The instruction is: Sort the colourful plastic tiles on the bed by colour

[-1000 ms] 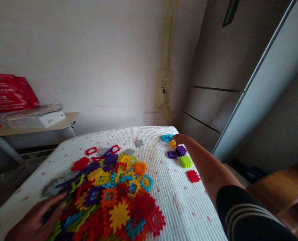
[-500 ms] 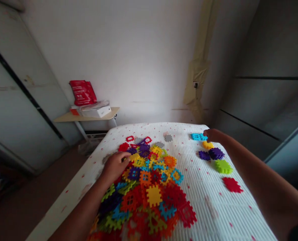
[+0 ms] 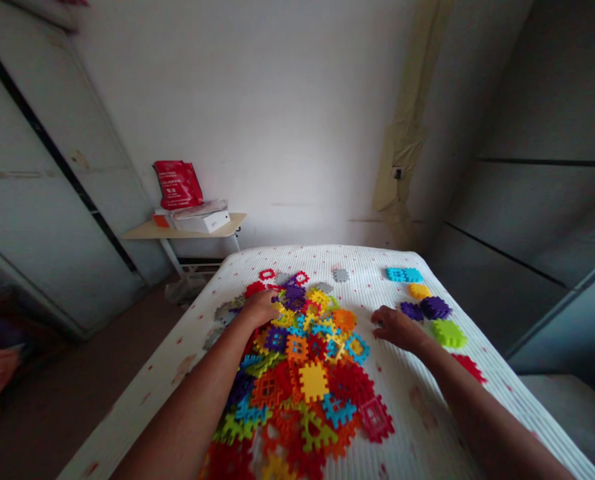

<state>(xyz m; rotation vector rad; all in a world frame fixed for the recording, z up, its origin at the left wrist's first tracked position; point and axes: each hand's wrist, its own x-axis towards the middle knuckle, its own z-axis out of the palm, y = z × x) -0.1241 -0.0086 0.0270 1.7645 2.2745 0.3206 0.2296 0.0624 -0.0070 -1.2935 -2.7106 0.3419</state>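
A heap of notched plastic building tiles (image 3: 313,381) in many colours spreads over the bed's middle and left. My left hand (image 3: 260,308) rests at the heap's far left part, thumb and fingers apart beside a yellow tile (image 3: 284,316); its fingertips are partly hidden. My right hand (image 3: 395,327) hovers over the sheet between the heap and the sorted tiles, fingers loosely bent and apart, nothing visible in them. Along the right lie light blue tiles (image 3: 404,275), yellow tiles (image 3: 419,291), purple tiles (image 3: 435,307), green tiles (image 3: 448,334) and red tiles (image 3: 469,367), partly covered by my right forearm.
The bed has a white, red-dotted sheet (image 3: 402,407). A grey tile (image 3: 340,275) lies alone near its far edge. Behind at left, a small table (image 3: 142,231) carries a white box (image 3: 207,221) and a red bag (image 3: 177,185). Grey cabinets flank both sides.
My right hand has left the light blue tiles and moved left and nearer, toward the heap. My left hand stays at the heap's far left part. The view has shifted slightly.
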